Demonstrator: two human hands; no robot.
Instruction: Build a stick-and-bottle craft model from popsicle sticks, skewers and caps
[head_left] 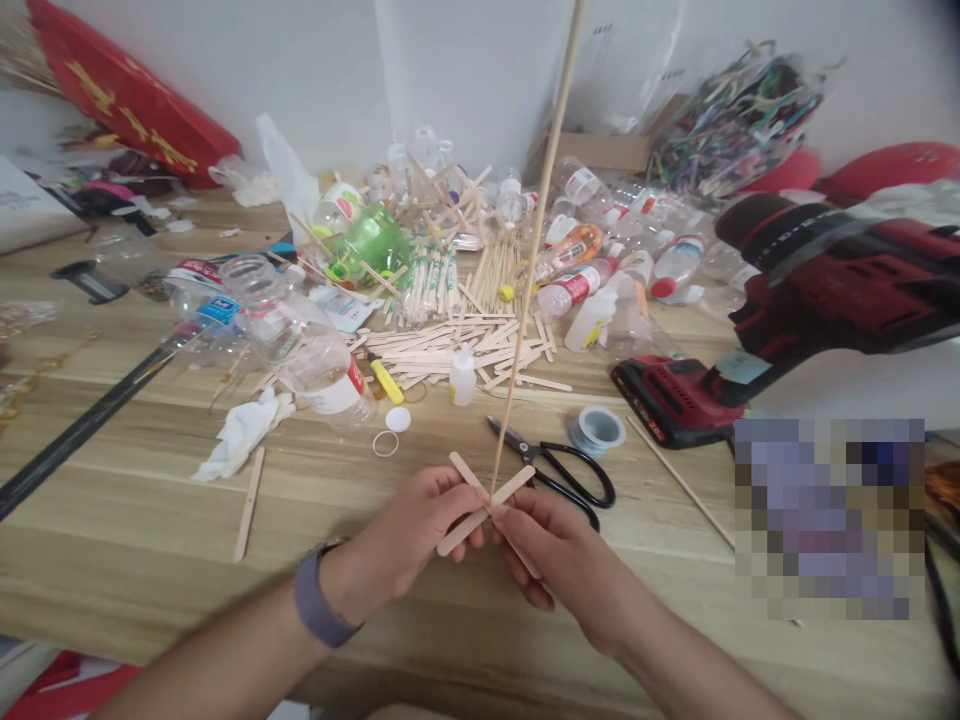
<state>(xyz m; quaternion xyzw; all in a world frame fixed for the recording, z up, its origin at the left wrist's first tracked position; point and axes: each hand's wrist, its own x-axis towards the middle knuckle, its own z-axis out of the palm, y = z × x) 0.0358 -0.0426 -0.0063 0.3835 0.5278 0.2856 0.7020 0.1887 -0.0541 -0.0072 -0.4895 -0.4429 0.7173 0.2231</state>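
Observation:
My left hand (416, 530) and my right hand (555, 550) meet low in the middle of the view, both pinched on two crossed wooden craft sticks (480, 512). A long thin wooden dowel (536, 250) rises from the crossing point, leaning up and right out of the top of the view. My left wrist wears a purple band (319, 600). Black scissors (562, 470) lie just behind my right hand on the wooden table (150, 520).
A pile of loose craft sticks (457, 350), plastic bottles (330, 375), a small glue bottle (463, 375), a tape roll (596, 430), a crumpled tissue (240, 430) and a red power drill (787, 310) crowd the table behind. A single stick (249, 503) lies at left.

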